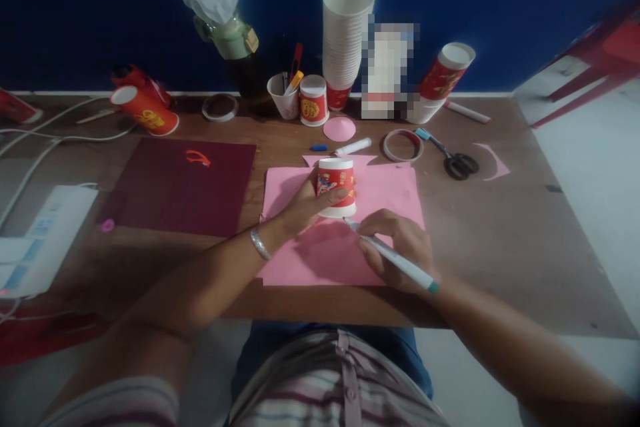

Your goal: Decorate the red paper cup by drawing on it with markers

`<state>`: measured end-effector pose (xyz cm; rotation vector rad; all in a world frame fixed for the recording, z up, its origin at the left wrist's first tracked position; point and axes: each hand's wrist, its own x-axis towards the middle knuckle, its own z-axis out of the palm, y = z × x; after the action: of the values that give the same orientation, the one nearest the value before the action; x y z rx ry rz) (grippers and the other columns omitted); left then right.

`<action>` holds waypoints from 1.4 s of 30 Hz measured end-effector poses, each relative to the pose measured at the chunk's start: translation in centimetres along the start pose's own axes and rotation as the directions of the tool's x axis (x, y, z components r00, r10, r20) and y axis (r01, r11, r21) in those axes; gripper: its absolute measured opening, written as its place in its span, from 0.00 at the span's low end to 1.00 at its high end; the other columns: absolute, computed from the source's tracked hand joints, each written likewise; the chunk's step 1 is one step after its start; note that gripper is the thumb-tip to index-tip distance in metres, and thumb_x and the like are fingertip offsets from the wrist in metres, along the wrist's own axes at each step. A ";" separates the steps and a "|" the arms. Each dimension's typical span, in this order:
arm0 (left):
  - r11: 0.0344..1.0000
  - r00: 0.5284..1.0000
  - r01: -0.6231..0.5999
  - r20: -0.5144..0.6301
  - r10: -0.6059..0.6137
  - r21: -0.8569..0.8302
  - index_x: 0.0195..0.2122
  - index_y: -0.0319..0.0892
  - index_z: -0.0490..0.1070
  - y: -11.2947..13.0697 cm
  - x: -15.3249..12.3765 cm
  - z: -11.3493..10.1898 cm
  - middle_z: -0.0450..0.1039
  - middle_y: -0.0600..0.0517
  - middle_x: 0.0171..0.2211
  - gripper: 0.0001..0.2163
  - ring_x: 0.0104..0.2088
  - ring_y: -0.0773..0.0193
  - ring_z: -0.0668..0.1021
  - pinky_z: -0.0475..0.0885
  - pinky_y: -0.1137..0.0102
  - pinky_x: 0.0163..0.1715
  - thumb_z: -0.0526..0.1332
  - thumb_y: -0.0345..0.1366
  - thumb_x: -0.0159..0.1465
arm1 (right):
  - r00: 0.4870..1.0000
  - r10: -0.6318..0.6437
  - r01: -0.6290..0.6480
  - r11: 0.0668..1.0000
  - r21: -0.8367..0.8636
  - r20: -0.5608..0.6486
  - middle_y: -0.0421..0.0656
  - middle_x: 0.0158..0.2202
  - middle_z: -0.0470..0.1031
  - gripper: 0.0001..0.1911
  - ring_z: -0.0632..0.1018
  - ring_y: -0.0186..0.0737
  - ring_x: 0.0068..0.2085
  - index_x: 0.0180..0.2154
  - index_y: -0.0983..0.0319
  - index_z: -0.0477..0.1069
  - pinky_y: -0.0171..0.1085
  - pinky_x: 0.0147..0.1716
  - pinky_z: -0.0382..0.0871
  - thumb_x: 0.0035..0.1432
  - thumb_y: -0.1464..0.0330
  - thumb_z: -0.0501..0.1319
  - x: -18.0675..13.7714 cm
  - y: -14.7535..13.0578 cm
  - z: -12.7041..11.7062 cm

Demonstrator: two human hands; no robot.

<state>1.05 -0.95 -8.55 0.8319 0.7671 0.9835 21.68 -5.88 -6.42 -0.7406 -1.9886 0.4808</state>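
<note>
An upside-down paper cup (pixel 337 181) with a red printed band stands on a pink paper sheet (pixel 320 253) in the middle of the table. My left hand (pixel 305 203) is wrapped round the cup's left side and holds it down. My right hand (pixel 397 247) grips a white marker pen (pixel 395 255) with a teal end. The pen's tip touches the pink sheet at the cup's lower right rim.
A dark red sheet (pixel 183 187) lies to the left. Scissors (pixel 453 159), a tape ring (pixel 403 145), another white marker (pixel 353 146), a pink paper cone (pixel 339 128) and a tall stack of cups (pixel 345 40) sit behind. Cables and a white device (pixel 40 233) lie far left.
</note>
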 end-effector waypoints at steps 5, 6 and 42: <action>0.998 0.998 -0.058 -0.013 0.059 0.016 0.52 0.43 0.74 -0.6 0.3 0.1 0.82 0.46 0.47 0.29 0.46 0.54 0.85 0.80 0.59 0.48 0.82 0.51 0.57 | 0.996 0.068 -0.072 0.993 -0.090 -0.051 0.39 0.33 0.84 0.04 0.85 0.37 0.31 0.43 0.56 0.75 0.33 0.31 0.79 0.70 0.69 0.68 -0.3 -0.1 -0.2; 0.998 0.998 -0.058 -0.021 0.059 0.020 0.52 0.43 0.74 -0.7 0.3 0.1 0.82 0.46 0.47 0.30 0.46 0.54 0.85 0.81 0.59 0.48 0.82 0.51 0.57 | 0.996 0.063 -0.069 0.992 -0.107 -0.058 0.38 0.33 0.84 0.03 0.85 0.36 0.31 0.43 0.56 0.75 0.33 0.30 0.79 0.70 0.69 0.68 -0.3 -0.1 -0.1; 0.998 0.999 -0.033 0.039 0.031 0.052 0.53 0.41 0.77 -0.3 0.3 -0.2 0.84 0.42 0.50 0.27 0.51 0.48 0.87 0.84 0.58 0.50 0.80 0.49 0.60 | 0.997 0.061 -0.068 0.987 -0.142 -0.052 0.40 0.34 0.86 0.01 0.86 0.36 0.31 0.43 0.57 0.76 0.32 0.30 0.80 0.72 0.67 0.66 -0.2 0.7 0.3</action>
<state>1.06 -0.76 -8.99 0.9080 0.7514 0.9769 21.71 -5.53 -7.13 -0.9006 -1.9742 0.3566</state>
